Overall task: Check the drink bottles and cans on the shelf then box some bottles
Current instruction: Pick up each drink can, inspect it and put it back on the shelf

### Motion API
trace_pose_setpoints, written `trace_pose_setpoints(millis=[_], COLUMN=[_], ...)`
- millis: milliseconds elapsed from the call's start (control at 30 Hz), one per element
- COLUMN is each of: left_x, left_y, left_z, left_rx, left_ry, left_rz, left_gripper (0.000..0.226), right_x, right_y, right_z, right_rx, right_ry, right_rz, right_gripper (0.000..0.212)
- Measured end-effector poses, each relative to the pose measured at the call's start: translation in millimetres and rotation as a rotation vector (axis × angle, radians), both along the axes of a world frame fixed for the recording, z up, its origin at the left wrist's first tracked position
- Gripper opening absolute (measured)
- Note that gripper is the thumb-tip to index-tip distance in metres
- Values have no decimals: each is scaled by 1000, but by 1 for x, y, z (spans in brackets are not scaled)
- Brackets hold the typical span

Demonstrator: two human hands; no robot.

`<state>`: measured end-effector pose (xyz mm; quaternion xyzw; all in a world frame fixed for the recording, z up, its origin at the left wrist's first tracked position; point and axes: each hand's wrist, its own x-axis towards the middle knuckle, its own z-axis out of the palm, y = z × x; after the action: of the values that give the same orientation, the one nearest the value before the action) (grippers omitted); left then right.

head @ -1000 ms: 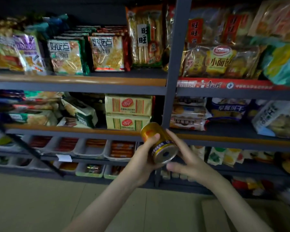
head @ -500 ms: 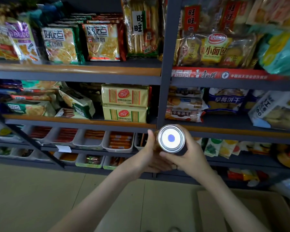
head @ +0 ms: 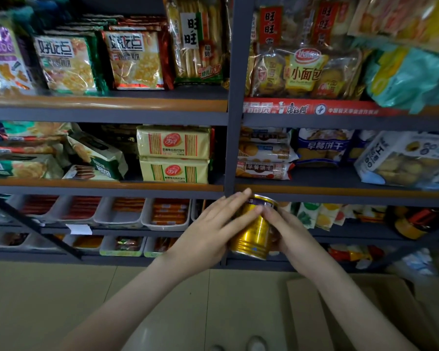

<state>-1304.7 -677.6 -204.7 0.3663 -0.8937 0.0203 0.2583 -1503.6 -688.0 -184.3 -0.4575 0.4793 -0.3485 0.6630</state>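
A gold can (head: 254,231) with a purple band near its top sits between both my hands, held out in front of the shelf upright (head: 232,148). It leans with its top away from me and its base toward me. My left hand (head: 208,234) wraps its left side, fingers laid across the front. My right hand (head: 287,231) grips the right side, with fingers behind the can and partly hidden. A brown cardboard box (head: 360,312) lies open on the floor at the lower right.
Grey metal shelves (head: 107,115) hold snack packets, biscuit packs and, lower down, trays of sausages (head: 167,214). A diagonal brace (head: 33,226) crosses the lower left. Pale tiled floor (head: 61,300) stretches below, with my shoe tips (head: 254,344) at the bottom edge.
Both hands have turned the can: its silver end faced me half a second ago, and now its gold side shows with the top tipped away. The view has shifted slightly downward.
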Motion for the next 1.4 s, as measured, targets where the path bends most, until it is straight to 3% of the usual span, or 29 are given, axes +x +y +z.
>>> trace_pose_setpoints(millis=[100,167,233,300,400,500,600,667,767,867,1000,1100,1300,1400], left_x=[-1,1,3,3,-1,-7,-10,-13,-19,-23,-18,-23,-41,-53], left_y=[-6,-9,-13,-12,-3,-2,-9,-12,-17,-30,-60,-84,-169,-208], left_z=[-1,1,2,1,6,20,31,37,46,63,115,154,253,297], left_rx=[-140,-199,-200,-84,258,560,705,696,547,395,452,381,-546,-844], left_ry=[-176,-210,-162,-31,252,447,536,512,391,261,203,312,345,330], left_rz=[-81,-118,-158,-130,106,317,371,384,434,358,121,-1,209,369], left_gripper=[113,102,77,65,77,81,69,65,60,65,70,54,47,43], right_x=[5,7,7,6,6,5,7,13,25,29,5,-23,-66,-74], right_y=[0,-2,-4,-3,-3,-5,-4,-7,-13,-21,-42,-66,-135,-173], right_z=[2,0,2,8,17,21,28,28,29,40,78,125,266,323], right_rx=[20,29,32,38,23,-163,-215,-205,-183,-126,-162,-332,-747,-873], right_ry=[54,129,184,195,282,299,187,185,196,74,-81,-74,-99,-50], right_rz=[39,67,113,135,118,59,93,127,83,-63,-165,-203,-97,-62], right_gripper=[45,40,32,30,37,26,37,47,67,80,69,67,70,66])
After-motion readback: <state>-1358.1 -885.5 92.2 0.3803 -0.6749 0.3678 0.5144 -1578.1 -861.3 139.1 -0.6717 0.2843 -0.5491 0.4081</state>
